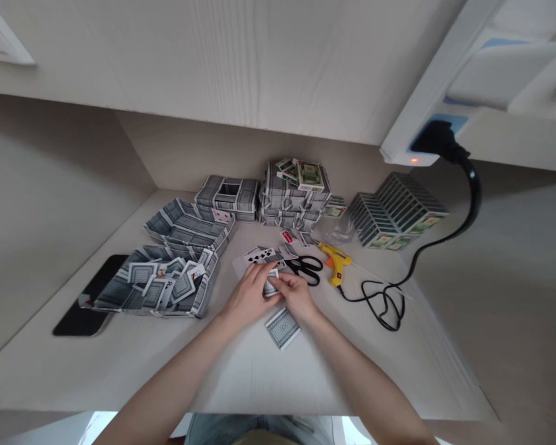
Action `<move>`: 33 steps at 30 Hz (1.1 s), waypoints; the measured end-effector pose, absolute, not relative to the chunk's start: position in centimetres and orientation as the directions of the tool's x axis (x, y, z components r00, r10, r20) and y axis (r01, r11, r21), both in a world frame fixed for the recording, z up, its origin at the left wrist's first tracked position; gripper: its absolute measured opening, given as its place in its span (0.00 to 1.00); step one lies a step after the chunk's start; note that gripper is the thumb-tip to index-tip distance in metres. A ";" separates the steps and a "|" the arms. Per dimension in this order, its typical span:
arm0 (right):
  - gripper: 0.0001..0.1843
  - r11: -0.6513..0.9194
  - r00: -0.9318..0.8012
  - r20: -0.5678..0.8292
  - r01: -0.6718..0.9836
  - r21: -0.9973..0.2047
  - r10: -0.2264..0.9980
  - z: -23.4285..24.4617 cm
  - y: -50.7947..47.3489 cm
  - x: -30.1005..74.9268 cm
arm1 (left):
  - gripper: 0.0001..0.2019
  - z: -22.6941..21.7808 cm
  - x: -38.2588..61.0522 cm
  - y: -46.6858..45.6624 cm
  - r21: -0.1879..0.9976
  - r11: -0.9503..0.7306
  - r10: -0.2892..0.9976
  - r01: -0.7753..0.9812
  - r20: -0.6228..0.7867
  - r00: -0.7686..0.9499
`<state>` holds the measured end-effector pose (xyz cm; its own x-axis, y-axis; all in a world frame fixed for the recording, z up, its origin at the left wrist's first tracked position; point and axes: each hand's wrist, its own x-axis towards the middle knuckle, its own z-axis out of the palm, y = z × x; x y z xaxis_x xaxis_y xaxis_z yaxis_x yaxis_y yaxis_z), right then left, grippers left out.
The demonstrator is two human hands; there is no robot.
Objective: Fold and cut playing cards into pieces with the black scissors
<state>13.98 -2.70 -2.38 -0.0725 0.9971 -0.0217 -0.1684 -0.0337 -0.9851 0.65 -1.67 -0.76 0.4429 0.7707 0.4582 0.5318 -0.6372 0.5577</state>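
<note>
Both my hands meet over the middle of the desk around a playing card (271, 283) with a patterned grey back. My left hand (251, 289) curls over its far and left edges. My right hand (296, 293) pinches it from the right, thumb on top. Whether it is one card or several, I cannot tell. Just below my hands, another grey-backed card (283, 328) lies face down. Beyond my fingers, a face-up spade card (261, 254) lies among loose cards. Black-handled scissors (306, 267) lie just past my right hand.
A yellow glue gun (336, 262) lies at right, its black cord (389, 303) looped. Left stand trays made of cards (208, 293), the nearer holding loose cards, beside a black phone (76, 321). Behind are stacked card-built boxes (287, 201) and card packs (408, 207). A power strip (426, 139) hangs upper right.
</note>
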 end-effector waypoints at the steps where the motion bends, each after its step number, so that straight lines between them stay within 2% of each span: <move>1: 0.10 -0.032 -0.066 -0.021 -0.169 -0.985 0.998 -2.4 -2.7 14.0 | 0.29 -0.8 0.7 -1.7 0.561 -0.635 0.772 0.531 0.462 0.436; 5: 0.10 -0.011 -0.042 -0.005 -0.140 -0.990 0.999 -2.5 -2.6 13.9 | 0.25 -1.0 0.6 -1.6 0.563 -0.633 0.774 0.531 0.476 0.418; 9: 0.12 -0.016 -0.037 -0.012 -0.123 -0.992 0.999 -2.8 -2.5 14.1 | 0.28 -1.5 0.6 -1.6 0.562 -0.635 0.772 0.530 0.490 0.405; 14: 0.12 -0.002 -0.074 0.005 -0.095 -0.995 0.997 -2.8 -2.2 14.5 | 0.24 -1.8 0.6 -1.5 0.525 -0.650 0.756 0.549 0.521 0.397; 19: 0.14 -0.032 -0.089 -0.024 -0.083 -0.996 0.996 -2.7 -2.1 14.9 | 0.25 -1.5 0.4 -1.4 0.480 -0.667 0.740 0.570 0.518 0.430; 23: 0.15 -0.061 -0.155 -0.042 -0.118 -0.991 0.987 -2.5 -2.0 15.4 | 0.22 -1.1 0.3 -1.4 0.434 -0.660 0.743 0.613 0.500 0.446; 28: 0.15 -0.095 -0.169 -0.065 -0.172 -0.981 0.984 -2.5 -2.0 15.5 | 0.24 -1.1 0.4 -1.6 0.466 -0.649 0.754 0.601 0.499 0.427; 33: 0.14 -0.106 -0.157 -0.077 -0.187 -0.977 0.985 -2.4 -2.0 15.2 | 0.25 -1.0 0.6 -1.7 0.541 -0.591 0.806 0.598 0.420 0.416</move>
<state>15.24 -2.00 -2.41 -0.1569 0.9846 -0.0765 -0.1874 -0.1058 -0.9766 0.55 -1.67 -0.97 0.4161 0.8064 0.4203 0.5984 -0.5908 0.5412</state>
